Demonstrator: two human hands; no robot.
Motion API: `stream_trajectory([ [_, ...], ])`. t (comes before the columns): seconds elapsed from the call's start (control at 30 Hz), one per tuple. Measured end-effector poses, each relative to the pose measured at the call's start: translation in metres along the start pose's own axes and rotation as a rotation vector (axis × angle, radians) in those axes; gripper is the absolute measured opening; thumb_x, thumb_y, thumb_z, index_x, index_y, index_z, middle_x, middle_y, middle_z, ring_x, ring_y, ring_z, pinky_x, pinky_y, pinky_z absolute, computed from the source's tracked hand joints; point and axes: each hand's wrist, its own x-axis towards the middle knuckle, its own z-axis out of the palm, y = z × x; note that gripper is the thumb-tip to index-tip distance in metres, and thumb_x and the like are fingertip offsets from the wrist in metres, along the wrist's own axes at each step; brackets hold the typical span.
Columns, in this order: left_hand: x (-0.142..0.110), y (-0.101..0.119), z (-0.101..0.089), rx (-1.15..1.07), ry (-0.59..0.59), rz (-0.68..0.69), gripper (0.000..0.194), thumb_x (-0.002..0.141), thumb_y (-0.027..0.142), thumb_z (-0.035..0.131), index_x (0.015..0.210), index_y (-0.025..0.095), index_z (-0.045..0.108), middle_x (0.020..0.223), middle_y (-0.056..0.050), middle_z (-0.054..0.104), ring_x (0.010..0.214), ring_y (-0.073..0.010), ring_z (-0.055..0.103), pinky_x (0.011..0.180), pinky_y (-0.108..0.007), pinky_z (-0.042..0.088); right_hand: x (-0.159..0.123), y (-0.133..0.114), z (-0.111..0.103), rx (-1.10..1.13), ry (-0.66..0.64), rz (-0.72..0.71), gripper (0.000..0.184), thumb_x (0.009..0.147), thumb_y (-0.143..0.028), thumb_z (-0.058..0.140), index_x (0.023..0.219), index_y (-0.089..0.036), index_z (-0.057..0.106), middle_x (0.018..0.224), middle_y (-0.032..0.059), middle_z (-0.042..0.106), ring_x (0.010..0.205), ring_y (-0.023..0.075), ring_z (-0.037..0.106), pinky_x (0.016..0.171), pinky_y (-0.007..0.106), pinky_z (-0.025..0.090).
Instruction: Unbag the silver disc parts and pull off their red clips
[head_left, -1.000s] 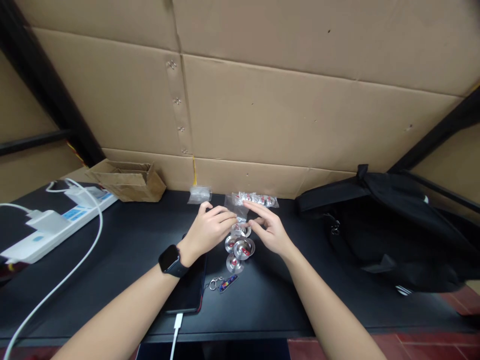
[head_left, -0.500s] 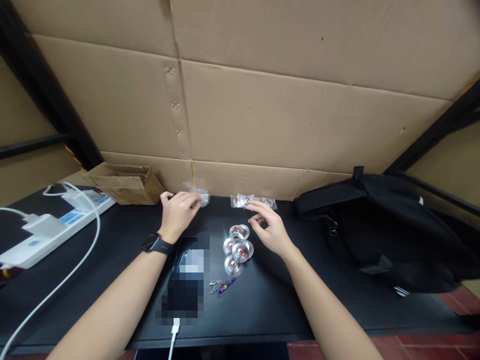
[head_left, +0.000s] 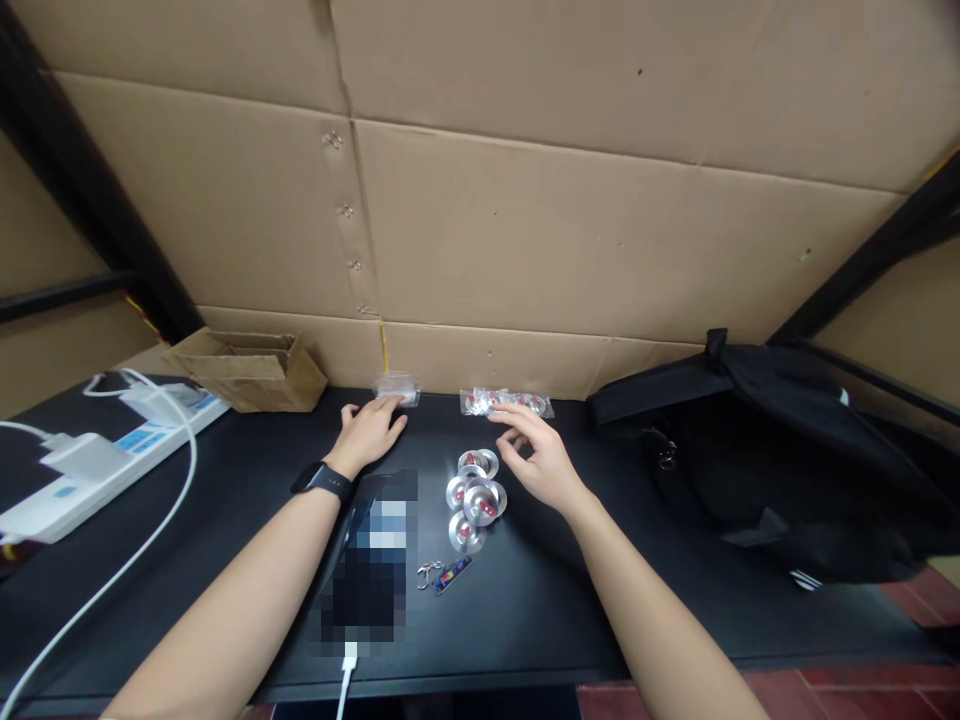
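Note:
My left hand (head_left: pixel 369 432) lies flat and open on the black table (head_left: pixel 225 540), fingertips just short of a small clear plastic bag (head_left: pixel 397 386) by the cardboard wall. It wears a black watch (head_left: pixel 322 480). My right hand (head_left: pixel 538 458) hovers loosely open, fingers curled, holding nothing, between a clear packet of red-and-silver pieces (head_left: pixel 507 402) and a cluster of several silver discs with red centres (head_left: pixel 474 497).
A phone (head_left: pixel 369 570) on a white cable lies near the front edge, a small keyring (head_left: pixel 444 574) beside it. A white power strip (head_left: pixel 97 455) with plugs sits left, an open cardboard box (head_left: pixel 247 368) behind it, a black bag (head_left: pixel 772 450) at right.
My left hand carried the small clear bag from the middle to the back left, let it go by the wall and now rests flat. My right hand barely moved.

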Motion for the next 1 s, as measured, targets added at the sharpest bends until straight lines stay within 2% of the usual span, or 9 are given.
stream_trajectory([
  [0.27,0.001,0.000,0.003,-0.001,-0.034,-0.033,0.041,0.101,0.047,0.036,0.126,0.029,0.063,0.159,-0.012,0.043,0.136,-0.0338,0.049,0.105,-0.060,0.031,0.000,0.002,0.001,-0.021,-0.033,0.019,0.033,0.091,-0.016,0.056,0.121,-0.025,0.067,0.140,0.0096,0.057,0.079,0.0127,0.067,0.070,0.030,0.055],
  [0.43,0.000,0.002,0.001,0.001,-0.007,-0.011,0.038,0.100,0.043,0.040,0.128,0.029,0.060,0.156,-0.012,0.047,0.135,-0.0331,0.049,0.105,-0.060,0.031,0.001,0.011,-0.003,-0.074,-0.009,0.000,0.031,0.090,-0.017,0.057,0.118,-0.024,0.068,0.136,0.0092,0.061,0.079,0.0138,0.066,0.069,0.030,0.054],
  [0.6,-0.004,0.008,-0.006,0.021,0.055,0.008,0.040,0.097,0.036,0.044,0.133,0.024,0.055,0.147,-0.015,0.054,0.132,-0.0321,0.050,0.105,-0.055,0.032,0.005,0.028,-0.011,-0.211,0.051,0.020,0.027,0.087,-0.019,0.059,0.112,-0.024,0.070,0.128,0.0092,0.066,0.096,0.0211,0.065,0.066,0.030,0.052],
  [0.7,-0.007,0.011,-0.008,0.030,0.080,0.022,0.037,0.096,0.033,0.046,0.130,0.024,0.056,0.145,-0.015,0.056,0.130,-0.0309,0.052,0.104,-0.052,0.033,0.005,0.044,-0.015,-0.296,0.083,0.036,0.027,0.086,-0.019,0.058,0.110,-0.022,0.070,0.125,0.0099,0.068,0.109,0.0254,0.062,0.079,0.036,0.054],
  [0.8,-0.010,0.014,-0.010,0.037,0.108,0.041,0.036,0.095,0.030,0.047,0.129,0.024,0.057,0.142,-0.014,0.058,0.125,-0.0303,0.055,0.102,-0.051,0.033,0.003,0.060,-0.015,-0.401,0.090,0.033,0.029,0.086,-0.017,0.057,0.111,-0.021,0.069,0.123,0.0101,0.069,0.114,0.0266,0.059,0.100,0.046,0.047],
  [0.9,-0.011,0.018,-0.012,0.053,0.137,0.087,0.033,0.095,0.029,0.048,0.125,0.024,0.060,0.135,-0.012,0.062,0.120,-0.0302,0.057,0.099,-0.049,0.035,0.000,0.068,-0.007,-0.521,0.054,0.114,0.034,0.085,-0.018,0.056,0.118,-0.020,0.066,0.129,0.0111,0.066,0.121,0.0278,0.055,0.105,0.046,0.042],
  [1.0,-0.012,0.022,-0.017,0.031,0.182,0.141,0.030,0.097,0.028,0.046,0.122,0.024,0.061,0.126,-0.010,0.066,0.114,-0.0281,0.061,0.095,-0.045,0.037,0.004,0.066,0.008,-0.669,-0.056,0.208,0.047,0.086,-0.022,0.058,0.132,-0.022,0.059,0.147,0.0102,0.055,0.134,0.0301,0.044,0.106,0.046,0.038],
])
